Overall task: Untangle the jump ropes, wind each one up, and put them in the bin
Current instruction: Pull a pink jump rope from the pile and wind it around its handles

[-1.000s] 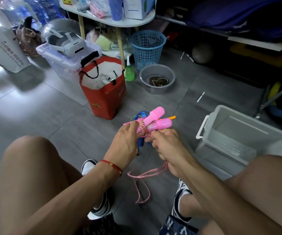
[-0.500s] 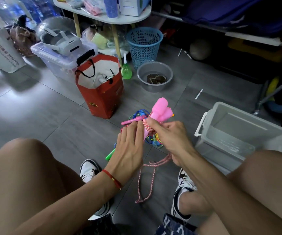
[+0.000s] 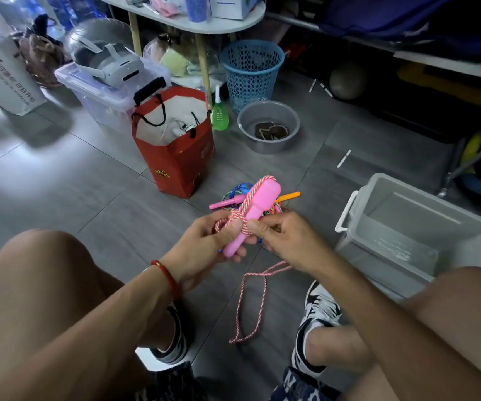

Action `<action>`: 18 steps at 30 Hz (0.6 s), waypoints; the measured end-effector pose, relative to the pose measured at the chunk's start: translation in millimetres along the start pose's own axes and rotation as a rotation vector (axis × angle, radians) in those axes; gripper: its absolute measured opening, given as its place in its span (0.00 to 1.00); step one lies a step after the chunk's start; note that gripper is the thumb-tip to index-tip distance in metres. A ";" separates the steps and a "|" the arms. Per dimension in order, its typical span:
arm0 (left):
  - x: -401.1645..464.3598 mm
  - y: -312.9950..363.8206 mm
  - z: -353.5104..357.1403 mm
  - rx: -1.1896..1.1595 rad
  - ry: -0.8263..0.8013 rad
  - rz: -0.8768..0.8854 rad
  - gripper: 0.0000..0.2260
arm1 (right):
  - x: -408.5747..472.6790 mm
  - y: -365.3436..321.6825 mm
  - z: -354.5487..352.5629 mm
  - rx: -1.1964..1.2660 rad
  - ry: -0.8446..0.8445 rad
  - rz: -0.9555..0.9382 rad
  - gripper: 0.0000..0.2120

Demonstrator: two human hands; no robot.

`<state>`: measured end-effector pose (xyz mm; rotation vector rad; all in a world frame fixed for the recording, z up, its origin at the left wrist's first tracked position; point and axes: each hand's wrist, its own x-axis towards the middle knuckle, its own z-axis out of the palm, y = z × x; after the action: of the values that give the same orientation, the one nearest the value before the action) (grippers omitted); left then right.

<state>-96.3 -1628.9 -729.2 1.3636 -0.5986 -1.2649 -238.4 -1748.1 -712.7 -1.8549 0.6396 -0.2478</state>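
I see the pink jump-rope handles (image 3: 255,209) held above the floor between my knees, the red-and-white cord (image 3: 240,215) wound around them. My left hand (image 3: 204,250) grips the handles' lower end; my right hand (image 3: 285,241) pinches the cord in its fingers (image 3: 258,228). More tangled ropes (image 3: 274,208) lie behind on the grey tile floor (image 3: 88,204). The grey bin (image 3: 418,235) sits right; a red bag (image 3: 175,149) stands beyond.

A: how many bins on the floor?
B: one grey bin (image 3: 413,227) by the right edge, one blue basket (image 3: 251,70), one grey bowl (image 3: 268,125).
A: bags?
B: one red bag (image 3: 175,166). Two hands, two shoes.
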 end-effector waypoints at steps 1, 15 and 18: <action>3.0 -2.6 1.2 0.019 0.069 0.025 0.12 | 1.6 5.6 6.7 -0.053 0.071 0.022 0.17; -0.9 -4.5 5.0 0.233 0.216 0.060 0.09 | -3.0 3.1 29.6 -0.275 0.202 0.146 0.14; 2.7 -8.6 4.9 0.270 0.264 0.129 0.09 | -1.8 2.2 28.2 -0.280 0.187 0.142 0.13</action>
<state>-102.6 -1631.1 -737.0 1.6560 -0.6762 -0.9043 -227.5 -1725.0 -725.0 -2.0568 0.9719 -0.2491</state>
